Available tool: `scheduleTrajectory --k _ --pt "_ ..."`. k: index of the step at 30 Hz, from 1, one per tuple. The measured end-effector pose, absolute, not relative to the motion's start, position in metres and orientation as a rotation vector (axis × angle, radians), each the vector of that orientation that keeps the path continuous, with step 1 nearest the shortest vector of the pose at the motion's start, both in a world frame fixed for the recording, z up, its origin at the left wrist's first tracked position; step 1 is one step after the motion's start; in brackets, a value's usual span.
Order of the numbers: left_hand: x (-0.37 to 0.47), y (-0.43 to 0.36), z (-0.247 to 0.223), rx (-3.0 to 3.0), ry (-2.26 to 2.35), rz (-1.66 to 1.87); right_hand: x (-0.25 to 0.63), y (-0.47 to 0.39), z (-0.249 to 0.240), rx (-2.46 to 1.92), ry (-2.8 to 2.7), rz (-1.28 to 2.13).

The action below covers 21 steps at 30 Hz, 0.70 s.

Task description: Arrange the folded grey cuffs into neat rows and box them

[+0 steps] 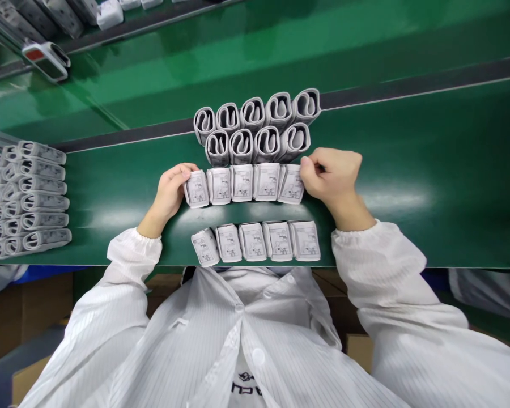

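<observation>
Several rolled grey cuffs with printed drawings lie in a row (242, 183) on the green table, pressed side by side. My left hand (173, 188) has its fingers closed on the left end cuff (197, 189). At the other end of the row, my right hand (329, 174) is curled, thumb and fingertips against the right end cuff (292, 185). Behind them stand two rows of rolled cuffs (253, 113) with their spiral ends up. Nearer my body lies another row of cuffs (253, 242), its leftmost one tilted.
A stack of rolled cuffs (42, 201) sits at the table's left edge. Beyond the table's dark rail runs a green surface (246, 62). A white device with a red label (46, 60) is at upper left, near a shelf of more white items (109, 14).
</observation>
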<state>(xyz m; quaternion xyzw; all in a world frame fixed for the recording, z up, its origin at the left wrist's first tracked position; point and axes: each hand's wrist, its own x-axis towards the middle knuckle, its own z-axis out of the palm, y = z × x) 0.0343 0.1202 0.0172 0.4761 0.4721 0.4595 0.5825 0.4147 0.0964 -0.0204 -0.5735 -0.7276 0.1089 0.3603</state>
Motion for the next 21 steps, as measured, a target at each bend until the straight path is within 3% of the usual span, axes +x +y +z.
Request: scheduleTrajectory --k 21 --pt "0.0362 0.1196 0.0204 1.067 1.145 1.066 0.4138 0.0956 -0.0150 -1.548 -1.895 0.325"
